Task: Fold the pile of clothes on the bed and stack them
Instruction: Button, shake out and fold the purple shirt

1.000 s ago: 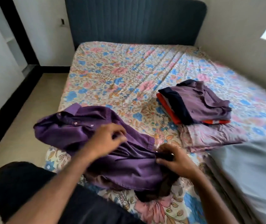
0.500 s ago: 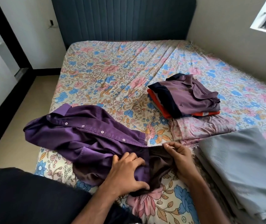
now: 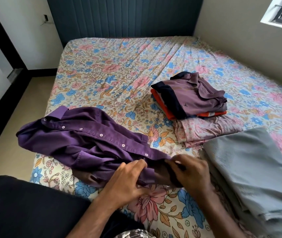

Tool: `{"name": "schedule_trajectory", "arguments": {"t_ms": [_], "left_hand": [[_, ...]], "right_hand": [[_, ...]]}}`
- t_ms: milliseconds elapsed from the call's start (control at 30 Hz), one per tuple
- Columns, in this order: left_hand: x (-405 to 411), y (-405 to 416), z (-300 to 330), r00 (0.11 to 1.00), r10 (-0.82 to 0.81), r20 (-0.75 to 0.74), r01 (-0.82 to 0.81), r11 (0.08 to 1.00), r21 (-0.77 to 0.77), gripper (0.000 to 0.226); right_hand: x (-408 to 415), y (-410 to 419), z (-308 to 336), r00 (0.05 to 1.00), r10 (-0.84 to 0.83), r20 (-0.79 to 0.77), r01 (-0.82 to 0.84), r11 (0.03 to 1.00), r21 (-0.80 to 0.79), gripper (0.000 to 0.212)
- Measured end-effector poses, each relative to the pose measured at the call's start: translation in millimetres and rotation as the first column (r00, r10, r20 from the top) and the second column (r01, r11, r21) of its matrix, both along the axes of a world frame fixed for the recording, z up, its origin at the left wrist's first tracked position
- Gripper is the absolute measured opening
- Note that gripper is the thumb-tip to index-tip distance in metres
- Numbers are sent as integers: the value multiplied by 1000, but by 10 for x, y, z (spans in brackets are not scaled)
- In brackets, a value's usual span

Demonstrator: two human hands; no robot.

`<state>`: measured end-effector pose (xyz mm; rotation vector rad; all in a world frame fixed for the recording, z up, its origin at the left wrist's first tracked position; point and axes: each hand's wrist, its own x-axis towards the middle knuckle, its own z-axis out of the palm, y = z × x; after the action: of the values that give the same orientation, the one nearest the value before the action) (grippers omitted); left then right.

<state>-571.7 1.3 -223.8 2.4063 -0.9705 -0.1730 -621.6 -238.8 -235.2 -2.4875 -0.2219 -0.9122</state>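
Observation:
A dark purple button shirt (image 3: pixel 85 140) lies crumpled across the near left of the bed, collar to the left, its row of pale buttons facing up. My left hand (image 3: pixel 126 179) grips its lower hem with curled fingers. My right hand (image 3: pixel 190 172) pinches the hem's right end, where a darker brown fabric (image 3: pixel 160 176) shows beneath. To the right sits a stack of folded clothes (image 3: pixel 195 97): a mauve shirt with navy trim on top, an orange garment under it, and a pink floral piece (image 3: pixel 208 129) at the bottom.
The bed (image 3: pixel 112 66) has a floral sheet and a dark blue headboard (image 3: pixel 123 16). A folded grey blanket (image 3: pixel 250 170) lies at the near right. A wall runs along the bed's right side; bare floor (image 3: pixel 33 95) lies to the left.
Both hands have shifted along the shirt's hem, the left hand now curled on the hem closer to the right. The view has tilted slightly.

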Motion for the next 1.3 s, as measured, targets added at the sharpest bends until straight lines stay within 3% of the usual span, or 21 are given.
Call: {"name": "schedule_trajectory", "arguments": {"t_ms": [100, 167, 267, 367, 433, 533, 667, 733, 800, 867, 1000, 1133, 1233, 1300], "left_hand": [[59, 115, -102, 1000, 5, 12, -6, 999, 53, 68], [69, 165, -128, 998, -56, 1, 56, 998, -2, 58], [46, 256, -201, 993, -122, -4, 121, 992, -44, 32], [-32, 267, -196, 988, -155, 11, 155, 988, -18, 42], [-73, 244, -128, 983, -148, 112, 152, 988, -24, 51], [-92, 179, -67, 944, -56, 324, 105, 985, -138, 36], [-162, -70, 72, 920, 86, 382, 41, 949, -312, 21], [-261, -189, 57, 929, -42, 367, 134, 964, -230, 22], [-344, -226, -26, 909, -254, 331, 268, 963, 2, 28], [-389, -194, -96, 903, -364, 228, 328, 928, 179, 34], [-354, -167, -189, 943, -328, 49, 308, 922, 235, 34], [-351, -104, -178, 942, -311, -126, 328, 934, 144, 34], [-281, -11, -83, 934, -124, -335, 85, 988, -126, 24], [-211, 25, -74, 928, -1, -373, -113, 952, -283, 11]], "right_hand": [[-219, 32, -332, 979, 133, -156, -158, 975, -155, 17], [-414, 21, -513, 959, 149, -240, -178, 979, -102, 30], [-621, 1, -514, 985, 98, -145, -97, 995, 12, 18], [-684, -30, -459, 995, 18, -100, -17, 1000, 8, 13], [-700, -95, -482, 980, 94, -173, -88, 995, 44, 15], [-728, -182, -512, 944, 185, -272, -173, 983, 68, 21], [-701, -70, -359, 997, 8, -72, -9, 1000, -9, 18], [-657, 29, -287, 995, -99, 20, 100, 993, -65, 18], [-646, 84, -337, 990, -138, 36, 141, 984, -107, 14], [-669, 110, -437, 992, -123, -24, 120, 988, -92, 6], [-730, 88, -511, 985, 91, -146, -96, 995, -30, 1], [-858, -19, -494, 920, 271, -282, -269, 962, 47, 11], [-846, 16, -388, 888, 349, -299, -280, 927, 249, 14], [-777, 86, -287, 895, 368, -253, -236, 871, 432, 10]]}}
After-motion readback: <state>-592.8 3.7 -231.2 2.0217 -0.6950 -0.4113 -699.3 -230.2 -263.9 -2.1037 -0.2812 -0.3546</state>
